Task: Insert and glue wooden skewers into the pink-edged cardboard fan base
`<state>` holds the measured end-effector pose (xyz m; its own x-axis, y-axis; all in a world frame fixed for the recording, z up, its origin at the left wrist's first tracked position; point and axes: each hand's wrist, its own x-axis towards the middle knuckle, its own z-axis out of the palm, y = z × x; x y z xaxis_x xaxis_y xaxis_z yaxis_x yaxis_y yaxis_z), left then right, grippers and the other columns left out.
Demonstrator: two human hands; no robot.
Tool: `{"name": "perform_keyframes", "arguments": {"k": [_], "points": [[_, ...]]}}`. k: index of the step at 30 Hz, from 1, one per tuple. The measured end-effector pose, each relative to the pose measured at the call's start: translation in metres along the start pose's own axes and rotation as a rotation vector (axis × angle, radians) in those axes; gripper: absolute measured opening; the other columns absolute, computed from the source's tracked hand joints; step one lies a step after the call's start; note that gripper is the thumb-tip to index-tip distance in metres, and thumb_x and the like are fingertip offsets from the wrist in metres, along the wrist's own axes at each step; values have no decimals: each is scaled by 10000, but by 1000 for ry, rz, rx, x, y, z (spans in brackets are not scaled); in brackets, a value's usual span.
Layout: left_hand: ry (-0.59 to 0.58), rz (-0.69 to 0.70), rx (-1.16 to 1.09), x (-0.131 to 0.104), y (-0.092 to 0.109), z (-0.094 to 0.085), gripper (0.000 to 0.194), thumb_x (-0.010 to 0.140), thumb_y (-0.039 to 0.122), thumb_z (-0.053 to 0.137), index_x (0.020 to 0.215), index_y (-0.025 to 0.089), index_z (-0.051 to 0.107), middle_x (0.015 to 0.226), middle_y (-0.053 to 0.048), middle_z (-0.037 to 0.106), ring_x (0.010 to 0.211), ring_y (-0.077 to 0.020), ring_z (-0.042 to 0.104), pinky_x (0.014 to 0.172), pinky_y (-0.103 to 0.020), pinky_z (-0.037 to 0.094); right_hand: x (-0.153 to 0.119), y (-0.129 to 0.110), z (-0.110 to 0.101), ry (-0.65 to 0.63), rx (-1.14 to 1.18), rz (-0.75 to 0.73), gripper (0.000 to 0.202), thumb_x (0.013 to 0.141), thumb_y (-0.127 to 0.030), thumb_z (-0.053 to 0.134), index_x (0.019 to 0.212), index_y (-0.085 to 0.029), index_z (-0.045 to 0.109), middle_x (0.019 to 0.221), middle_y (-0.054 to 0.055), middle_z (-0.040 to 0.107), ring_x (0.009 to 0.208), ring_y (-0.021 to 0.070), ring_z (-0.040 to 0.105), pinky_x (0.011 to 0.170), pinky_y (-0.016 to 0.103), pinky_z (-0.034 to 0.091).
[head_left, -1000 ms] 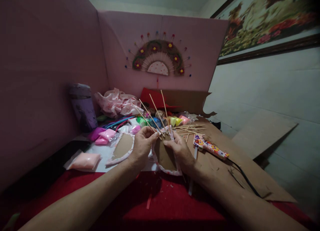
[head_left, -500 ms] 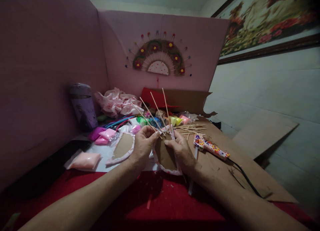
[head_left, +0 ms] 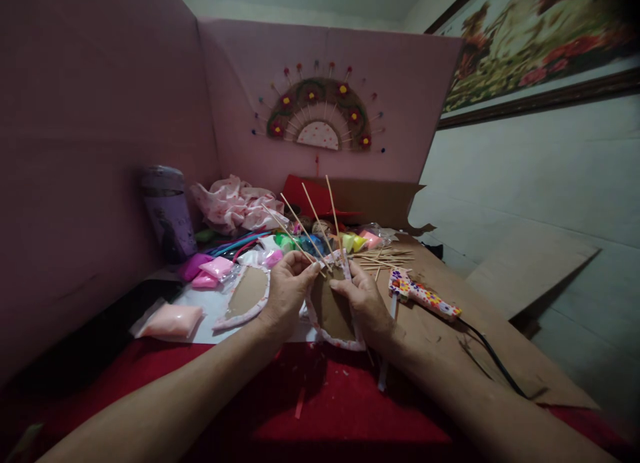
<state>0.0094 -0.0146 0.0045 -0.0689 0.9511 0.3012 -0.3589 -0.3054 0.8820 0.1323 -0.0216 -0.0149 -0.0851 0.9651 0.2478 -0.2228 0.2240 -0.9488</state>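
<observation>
My right hand grips the right edge of a cardboard piece rimmed with pink-and-white cloth, thumb on its bare brown face. Several thin wooden sticks fan out from its top edge. Between thumb and fingers, my left hand pinches the leftmost stick, whose lower end rests at the cardboard. A second cloth-edged cardboard piece lies just left of my left hand. To the right of my right hand is a flower-patterned glue gun on its side.
Loose sticks lie on a cardboard sheet at right. Packets of coloured clay, crumpled pink cloth and a purple tumbler stand left and behind. A decorated half-round fan hangs on the pink back panel. The glue gun's cord trails rightward.
</observation>
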Motion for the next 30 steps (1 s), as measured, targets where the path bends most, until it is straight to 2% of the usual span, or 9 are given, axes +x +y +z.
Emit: {"name": "perform_keyframes", "arguments": {"k": [7, 10, 15, 18, 20, 22, 24, 27, 30], "points": [[11, 106, 40, 7, 5, -4, 197, 595, 207, 730, 610, 156, 540, 569, 39, 548, 558, -79, 477, 562, -190, 371, 5, 0, 0, -47, 45, -81, 295, 733, -401, 662, 952, -219, 583, 888, 27, 656, 829, 202, 604, 749, 327, 468], [22, 133, 60, 11, 5, -8, 196, 601, 215, 728, 609, 158, 540, 562, 40, 537, 544, -79, 466, 539, -190, 359, 15, -10, -2, 40, 44, -95, 293, 757, -462, 644, 882, -201, 593, 836, 28, 641, 767, 174, 586, 737, 317, 459], [35, 154, 79, 12, 5, -9, 200, 608, 220, 728, 599, 158, 538, 557, 38, 526, 532, -78, 450, 519, -190, 342, 39, -39, -3, 224, 104, 8, 301, 737, -478, 667, 693, -200, 562, 691, 9, 586, 625, 136, 533, 676, 304, 444], [37, 164, 78, 12, 6, -9, 212, 602, 231, 739, 596, 160, 539, 560, 38, 525, 536, -78, 448, 526, -192, 346, 47, -39, 3, 304, 86, -28, 314, 706, -476, 696, 652, -199, 559, 681, 4, 584, 623, 134, 524, 663, 293, 428], [40, 172, 81, 13, 6, -9, 218, 602, 235, 742, 594, 160, 537, 561, 40, 521, 535, -76, 443, 526, -192, 344, 47, -29, 8, 256, 112, -22, 343, 697, -510, 692, 659, -196, 560, 685, 6, 597, 648, 144, 542, 670, 295, 431], [42, 183, 87, 15, 6, -11, 219, 608, 234, 738, 594, 158, 533, 557, 45, 512, 532, -72, 435, 520, -188, 340, 42, -15, 11, 109, 171, -49, 342, 731, -531, 652, 747, -197, 583, 717, 6, 618, 671, 154, 561, 671, 300, 444], [41, 196, 90, 16, 6, -13, 217, 615, 232, 735, 603, 156, 532, 563, 47, 514, 539, -71, 439, 526, -184, 347, 33, -4, 13, 17, 192, -44, 341, 733, -501, 671, 855, -191, 596, 779, 13, 650, 718, 163, 588, 714, 315, 460], [40, 207, 87, 17, 6, -14, 217, 613, 236, 737, 626, 152, 537, 577, 44, 529, 549, -74, 452, 529, -184, 361, 22, 4, 15, -43, 176, -34, 376, 683, -410, 742, 944, -189, 588, 887, 26, 676, 805, 183, 618, 782, 333, 466], [33, 206, 106, 15, 7, -12, 206, 617, 232, 727, 634, 150, 539, 568, 43, 524, 541, -77, 450, 514, -186, 360, 16, 5, 17, -36, 158, -13, 395, 617, -328, 782, 933, -196, 585, 884, 18, 682, 811, 190, 627, 779, 333, 470]]}}
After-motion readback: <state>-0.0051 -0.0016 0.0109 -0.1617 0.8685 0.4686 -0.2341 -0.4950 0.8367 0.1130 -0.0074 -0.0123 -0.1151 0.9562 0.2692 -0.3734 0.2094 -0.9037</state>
